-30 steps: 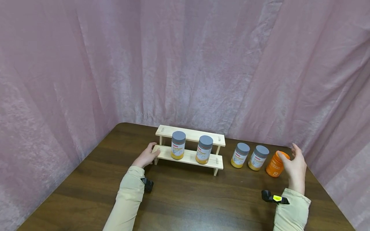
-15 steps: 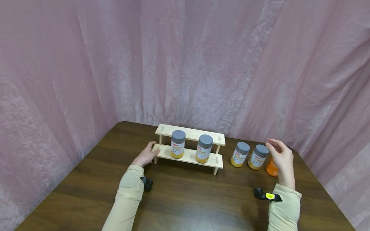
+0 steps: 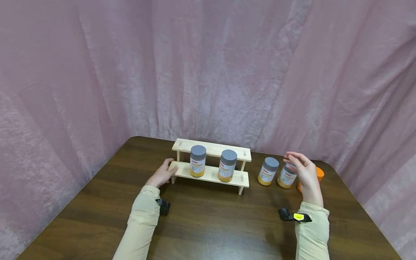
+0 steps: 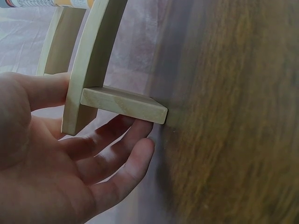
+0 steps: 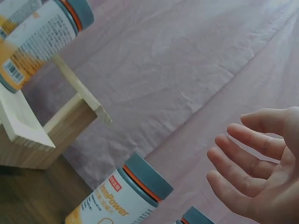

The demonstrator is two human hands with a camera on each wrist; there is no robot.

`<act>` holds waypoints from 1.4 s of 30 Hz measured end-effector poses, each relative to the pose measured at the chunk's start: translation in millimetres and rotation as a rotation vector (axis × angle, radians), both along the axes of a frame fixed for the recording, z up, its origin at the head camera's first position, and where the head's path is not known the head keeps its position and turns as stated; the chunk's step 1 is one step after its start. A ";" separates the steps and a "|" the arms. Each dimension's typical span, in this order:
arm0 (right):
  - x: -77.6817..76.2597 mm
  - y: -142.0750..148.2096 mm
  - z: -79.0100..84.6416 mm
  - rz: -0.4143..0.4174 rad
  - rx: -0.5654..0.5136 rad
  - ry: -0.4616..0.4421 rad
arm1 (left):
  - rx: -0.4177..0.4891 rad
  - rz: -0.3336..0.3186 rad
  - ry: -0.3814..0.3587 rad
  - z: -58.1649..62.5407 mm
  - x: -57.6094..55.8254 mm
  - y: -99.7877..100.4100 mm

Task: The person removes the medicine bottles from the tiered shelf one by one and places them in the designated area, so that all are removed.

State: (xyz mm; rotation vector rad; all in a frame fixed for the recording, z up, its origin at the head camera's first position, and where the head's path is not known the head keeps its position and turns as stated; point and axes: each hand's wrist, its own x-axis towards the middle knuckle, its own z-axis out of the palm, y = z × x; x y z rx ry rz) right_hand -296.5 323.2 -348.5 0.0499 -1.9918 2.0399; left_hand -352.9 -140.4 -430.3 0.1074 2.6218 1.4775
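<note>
My left hand (image 3: 161,174) grips the left end of a two-step wooden rack (image 3: 211,175). In the left wrist view the thumb lies on the lower board (image 4: 91,60), with the other fingers beneath it by the leg (image 4: 124,102). Two grey-lidded jars (image 3: 198,161) (image 3: 227,166) stand upright on the lower step. My right hand (image 3: 307,177) is raised over the table with loosely bent fingers and holds nothing. It partly covers a grey-lidded jar (image 3: 286,177) and an orange jar (image 3: 320,174). Left of these stands another grey-lidded jar (image 3: 268,172).
A dark wooden table (image 3: 208,224) carries the rack and jars. Behind it hangs a pink curtain (image 3: 208,72), close to the rack's back. Each wrist wears a black camera mount (image 3: 163,206).
My right hand has moved left from beside the orange jar to in front of the grey-lidded jar near it. The left hand stays on the rack. The head view has shifted slightly.
</note>
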 end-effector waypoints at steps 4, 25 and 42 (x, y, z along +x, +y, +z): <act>-0.2 1.7 0.2 0.080 -0.078 0.028 | 0.001 0.000 0.007 0.1 -1.0 0.4; -4.0 -27.8 8.8 0.305 -0.063 -0.085 | 0.002 0.000 -0.001 -4.0 -3.1 1.2; -12.4 -68.9 2.8 0.312 0.011 -0.049 | -0.006 -0.003 0.006 -2.8 -2.3 0.1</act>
